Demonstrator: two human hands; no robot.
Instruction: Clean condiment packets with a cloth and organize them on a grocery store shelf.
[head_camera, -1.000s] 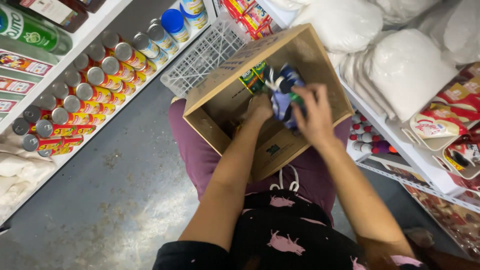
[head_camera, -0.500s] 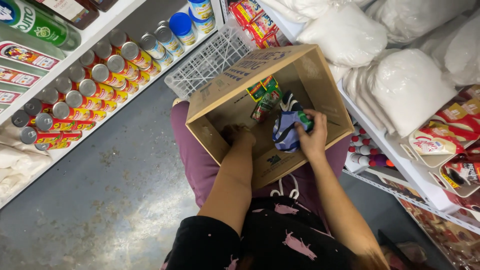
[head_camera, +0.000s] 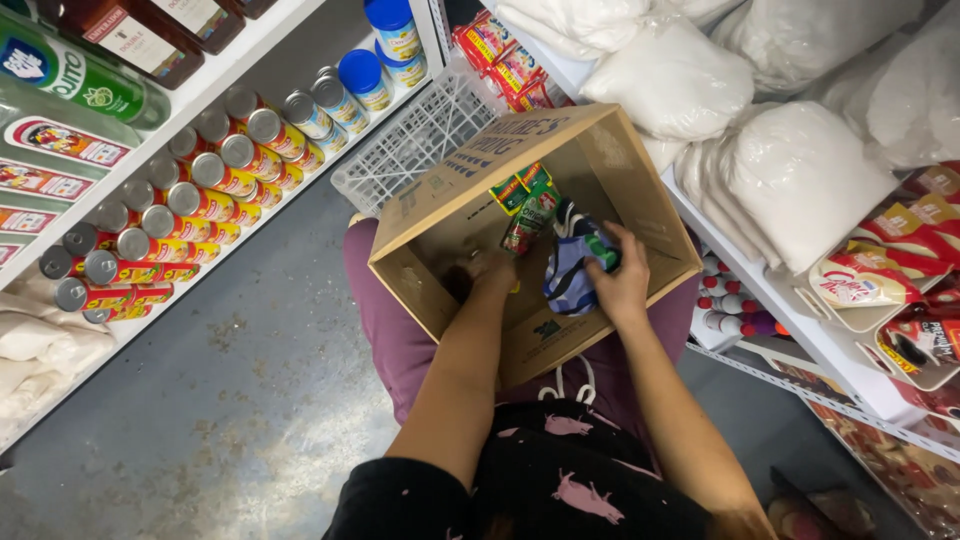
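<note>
Cardboard box: lying open on the person's lap, between shelves. Right hand: reaching in, fingers clamping on a blue-and-white packet at the box's centre. Left hand: resting deep inside at 9 o'clock from the packet; whether it is closing on anything cannot be told. Green-and-red packets: lying at 11 o'clock. White basket: sitting behind the box.

A grocery shop aisle or stockroom: white shelving is running down both sides, carrying rows of tins, bottles, white sacks & snack packs, w/ a cardboard carton sitting btwn them.
</note>
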